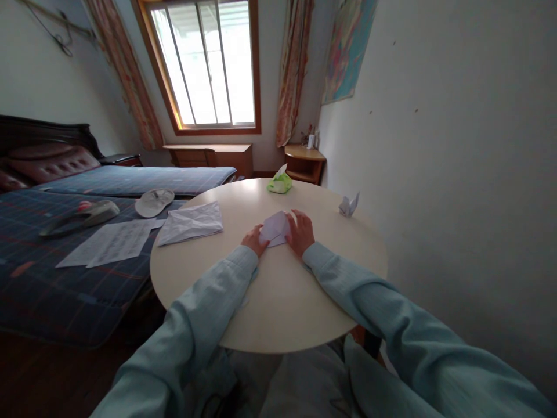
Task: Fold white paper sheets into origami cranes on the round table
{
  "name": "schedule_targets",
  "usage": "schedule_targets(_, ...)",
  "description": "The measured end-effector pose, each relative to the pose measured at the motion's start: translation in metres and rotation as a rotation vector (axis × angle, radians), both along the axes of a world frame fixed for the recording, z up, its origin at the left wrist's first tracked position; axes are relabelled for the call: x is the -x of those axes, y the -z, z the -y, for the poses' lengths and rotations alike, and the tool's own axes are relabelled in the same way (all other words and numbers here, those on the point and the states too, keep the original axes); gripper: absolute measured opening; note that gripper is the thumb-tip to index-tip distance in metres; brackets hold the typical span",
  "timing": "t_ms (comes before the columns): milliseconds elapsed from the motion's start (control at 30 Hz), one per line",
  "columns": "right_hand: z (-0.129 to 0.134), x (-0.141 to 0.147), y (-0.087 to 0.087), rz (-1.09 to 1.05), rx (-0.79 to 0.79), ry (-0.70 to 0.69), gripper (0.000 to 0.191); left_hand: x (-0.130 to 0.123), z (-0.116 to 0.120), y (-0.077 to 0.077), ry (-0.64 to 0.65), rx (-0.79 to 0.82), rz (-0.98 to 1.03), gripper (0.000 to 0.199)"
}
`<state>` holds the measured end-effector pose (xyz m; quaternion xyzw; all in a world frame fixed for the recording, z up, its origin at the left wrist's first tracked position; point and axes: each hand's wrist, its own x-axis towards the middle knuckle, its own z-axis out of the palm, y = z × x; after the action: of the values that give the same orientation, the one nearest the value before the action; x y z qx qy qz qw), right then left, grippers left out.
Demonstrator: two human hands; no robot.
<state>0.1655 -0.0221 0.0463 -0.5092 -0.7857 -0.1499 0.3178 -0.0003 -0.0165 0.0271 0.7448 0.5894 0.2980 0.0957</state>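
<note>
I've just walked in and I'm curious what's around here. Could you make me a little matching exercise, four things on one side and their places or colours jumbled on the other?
Things:
1. folded paper
2. tissue pack
3. pale cap
4. colourful poster

Places or colours:
A. lying on the bed
B. up on the wall
C. between the left hand and the right hand
D. bright green, near the far edge of the round table

Right pairs: 1-C, 2-D, 3-A, 4-B
</note>
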Motion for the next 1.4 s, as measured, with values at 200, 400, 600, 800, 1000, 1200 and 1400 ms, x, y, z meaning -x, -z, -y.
schedule_targets(200,0.009,0.006,-0.006,0.021,-0.067,-0.037,0.054,-0.001,0.002,-0.001,0.018,0.026,-0.006,0.052)
schedule_targets(400,0.008,0.007,-0.002,0.137,-0.023,-0.352,0.039,-0.002,0.003,-0.002,0.001,0.040,-0.020,0.051)
schedule_targets(600,-0.001,0.009,0.012,0.179,0.180,-0.398,0.024,-0.002,-0.001,0.001,-0.027,0.026,0.000,0.050)
schedule_targets(800,-0.004,0.006,0.012,0.154,0.220,-0.394,0.023,-0.002,-0.001,-0.002,-0.098,0.033,0.014,0.034)
schedule_targets(1000,-0.005,0.005,0.013,0.148,0.236,-0.404,0.024,-0.001,-0.001,-0.001,-0.043,0.018,-0.017,0.026)
schedule_targets(1200,-0.007,0.005,0.013,0.099,0.261,-0.408,0.024,-0.003,-0.002,0.004,0.143,-0.086,-0.040,0.019)
schedule_targets(1400,-0.010,0.005,0.010,-0.058,0.339,-0.321,0.023,-0.006,0.002,0.005,0.254,-0.112,-0.025,0.020)
